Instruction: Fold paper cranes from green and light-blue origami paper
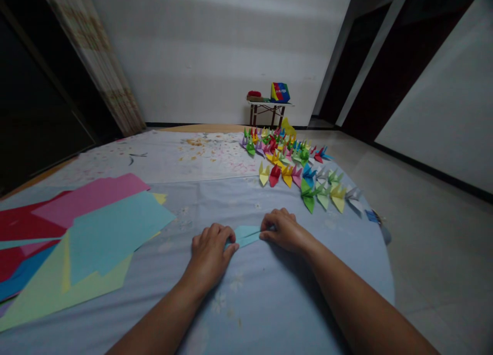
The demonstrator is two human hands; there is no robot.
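Note:
A small piece of light blue folded paper (246, 235) lies between my hands just above the tablecloth, with a crease or slit running along its length. My left hand (213, 247) pinches its left end between thumb and forefinger. On the opposite side, my right hand (280, 229) grips the right tip, its fingers curled and covering that end. Beyond my right hand stand many folded paper cranes (287, 176) in several colours, in rows. Left of my left hand, loose sheets of light blue paper (115, 229) overlap other coloured sheets.
Pink paper (96, 193) and pale yellow-green paper (77, 298) spread over the table's left side. A blue floral tablecloth (215, 201) covers the round table, whose edge curves along the right. Behind it, a small stand (269, 106) holds a colourful box (280, 92) against the wall.

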